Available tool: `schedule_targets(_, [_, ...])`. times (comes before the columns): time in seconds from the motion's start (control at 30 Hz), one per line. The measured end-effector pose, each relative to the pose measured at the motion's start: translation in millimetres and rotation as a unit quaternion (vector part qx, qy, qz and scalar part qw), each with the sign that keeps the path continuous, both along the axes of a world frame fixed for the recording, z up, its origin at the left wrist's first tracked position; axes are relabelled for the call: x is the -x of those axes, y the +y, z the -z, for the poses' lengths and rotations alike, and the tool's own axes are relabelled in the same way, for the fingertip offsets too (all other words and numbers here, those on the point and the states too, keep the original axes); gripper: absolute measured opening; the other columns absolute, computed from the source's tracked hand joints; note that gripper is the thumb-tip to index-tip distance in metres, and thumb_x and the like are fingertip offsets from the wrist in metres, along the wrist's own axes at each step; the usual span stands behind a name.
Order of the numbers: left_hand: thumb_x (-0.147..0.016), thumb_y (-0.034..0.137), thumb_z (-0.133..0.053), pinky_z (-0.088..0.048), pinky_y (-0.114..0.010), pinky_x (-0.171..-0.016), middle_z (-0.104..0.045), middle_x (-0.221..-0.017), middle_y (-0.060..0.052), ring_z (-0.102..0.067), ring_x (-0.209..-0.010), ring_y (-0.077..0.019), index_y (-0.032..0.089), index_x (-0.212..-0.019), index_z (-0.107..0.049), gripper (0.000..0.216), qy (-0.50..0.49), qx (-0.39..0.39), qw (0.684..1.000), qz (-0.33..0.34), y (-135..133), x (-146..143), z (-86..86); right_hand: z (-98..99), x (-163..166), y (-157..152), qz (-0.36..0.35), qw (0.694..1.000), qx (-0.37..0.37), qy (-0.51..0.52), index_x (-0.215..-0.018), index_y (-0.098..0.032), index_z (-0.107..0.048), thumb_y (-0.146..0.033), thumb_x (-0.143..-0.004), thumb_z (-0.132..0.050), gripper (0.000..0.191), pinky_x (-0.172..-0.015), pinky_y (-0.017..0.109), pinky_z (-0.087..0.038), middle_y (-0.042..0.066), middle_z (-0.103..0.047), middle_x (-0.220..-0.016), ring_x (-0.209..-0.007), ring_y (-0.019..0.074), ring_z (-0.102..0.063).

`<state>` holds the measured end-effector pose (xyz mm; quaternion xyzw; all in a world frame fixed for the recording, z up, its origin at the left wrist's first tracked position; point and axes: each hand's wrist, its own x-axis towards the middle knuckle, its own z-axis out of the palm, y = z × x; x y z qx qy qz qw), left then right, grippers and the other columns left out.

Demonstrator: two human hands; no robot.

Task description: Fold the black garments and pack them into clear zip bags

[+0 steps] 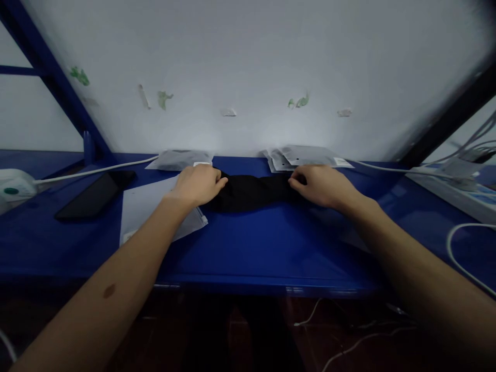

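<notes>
Black in colour, the cloth (251, 192) lies as a bunched, elongated roll running left to right on a blue desk (263, 243). It sits in the back half of the surface, a little short of the wall. It looks soft and matte, with no print or seams to make out. The left hand (199, 183) curls over its left end, fingers closed on the fabric. The right hand (321, 185) pinches the right end between thumb and fingertips.

Under the left wrist lies a flat pale plastic bag (143, 209), reaching up to the cloth's left end. Behind the cloth, at the foot of the white wall (248, 62), rest a grey bag (180, 159) on the left and a small stack of clear bags (304, 155) on the right. A black phone (95, 194) lies further left, with a white cable (96, 170) just behind it. A white power strip (453, 188) lies at the far right. A broad band of blue surface runs between the cloth and the desk's front edge.
</notes>
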<state>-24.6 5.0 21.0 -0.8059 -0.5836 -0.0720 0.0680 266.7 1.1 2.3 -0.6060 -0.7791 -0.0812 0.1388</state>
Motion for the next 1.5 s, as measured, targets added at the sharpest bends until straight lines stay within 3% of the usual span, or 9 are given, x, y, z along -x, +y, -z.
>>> schedule_targets(0.1, [-0.097, 0.045, -0.043, -0.047, -0.045, -0.079, -0.07, -0.089, -0.016, -0.065, -0.091, -0.0344, 0.016, -0.088, -0.075, 0.044, 0.011, -0.01, 0.999, -0.04, 1.5, 1.5, -0.4, 3.9, -5.8, 4.1, 0.05, 0.998, 0.038, -0.032, -0.087, -0.021, -0.071, -0.04, -0.09, -0.047, 0.031, -0.067, 0.037, -0.044, 0.011, -0.073, -0.087, -0.077, 0.0267, -0.066])
schedule_targets(0.27, [-0.096, 0.041, -0.048, -0.048, -0.042, -0.081, -0.071, -0.09, -0.014, -0.066, -0.094, -0.0318, 0.017, -0.092, -0.074, 0.036, 0.057, -0.028, 0.995, -0.083, 3.6, 0.4, 2.8, 1.1, -9.8, 5.3, 0.104, 0.992, 0.054, -0.04, -0.087, -0.02, -0.072, -0.036, -0.089, -0.046, 0.031, -0.067, 0.036, -0.044, 0.012, -0.073, -0.089, -0.079, 0.027, -0.067])
schedule_targets(0.4, [-0.095, 0.038, -0.052, -0.048, -0.044, -0.083, -0.072, -0.098, -0.015, -0.066, -0.096, -0.0324, 0.017, -0.1, -0.071, 0.028, 0.055, -0.048, 0.996, -0.054, 5.2, 1.6, 6.0, 2.9, -10.0, 5.7, 0.096, 0.993, 0.057, -0.031, -0.092, -0.021, -0.072, -0.034, -0.09, -0.046, 0.03, -0.068, 0.035, -0.045, 0.011, -0.074, -0.09, -0.081, 0.0265, -0.067])
schedule_targets(0.5, [-0.094, 0.035, -0.054, -0.048, -0.044, -0.083, -0.07, -0.106, -0.015, -0.065, -0.099, -0.0327, 0.016, -0.106, -0.067, 0.026, 0.034, -0.055, 0.998, -0.02, 6.8, 3.6, 8.0, 6.3, -13.3, 9.5, 0.06, 0.998, 0.016, -0.01, -0.094, -0.02, -0.072, -0.033, -0.091, -0.047, 0.028, -0.072, 0.035, -0.047, 0.011, -0.074, -0.092, -0.083, 0.0263, -0.067])
schedule_targets(0.7, [-0.095, 0.029, -0.051, -0.048, -0.043, -0.083, -0.071, -0.109, -0.014, -0.064, -0.102, -0.031, 0.016, -0.107, -0.068, 0.024, 0.037, -0.059, 0.998, -0.004, 14.2, 8.9, 14.1, 15.7, -23.0, 21.9, -0.034, 0.998, -0.05, 0.014, -0.104, -0.018, -0.072, -0.022, -0.091, -0.044, 0.031, -0.091, 0.037, -0.048, 0.012, -0.074, -0.108, -0.103, 0.0266, -0.065])
schedule_targets(0.97, [-0.092, 0.02, -0.054, -0.047, -0.044, -0.082, -0.072, -0.107, -0.015, -0.065, -0.103, -0.0336, 0.016, -0.101, -0.074, 0.022, 0.047, -0.066, 0.997, -0.017, 15.9, 11.7, 14.2, 29.9, -38.9, 36.6, -0.017, 1.0, -0.016, -0.003, -0.109, -0.018, -0.072, -0.02, -0.089, -0.046, 0.033, -0.091, 0.039, -0.05, 0.011, -0.075, -0.109, -0.101, 0.0271, -0.067])
schedule_targets(1.27, [-0.092, 0.021, -0.052, -0.047, -0.044, -0.087, -0.073, -0.106, -0.014, -0.064, -0.106, -0.0328, 0.018, -0.102, -0.074, 0.024, 0.06, -0.065, 0.995, -0.043, 15.8, 13.8, 12.1, 23.9, -51.5, 40.8, 0.005, 1.0, 0.011, -0.017, -0.104, -0.021, -0.074, -0.028, -0.086, -0.057, 0.026, -0.081, 0.035, -0.049, 0.008, -0.075, -0.101, -0.09, 0.0243, -0.066])
schedule_targets(1.5, [-0.093, 0.025, -0.053, -0.046, -0.046, -0.089, -0.074, -0.102, -0.014, -0.065, -0.104, -0.0331, 0.019, -0.097, -0.074, 0.022, 0.069, -0.059, 0.994, -0.055, 16.9, 16.7, 12.2, 20.4, -49.1, 38.5, 0.068, 0.996, 0.051, 0.006, -0.094, -0.022, -0.075, -0.025, -0.086, -0.06, 0.017, -0.071, 0.031, -0.046, 0.006, -0.076, -0.093, -0.079, 0.0217, -0.066])
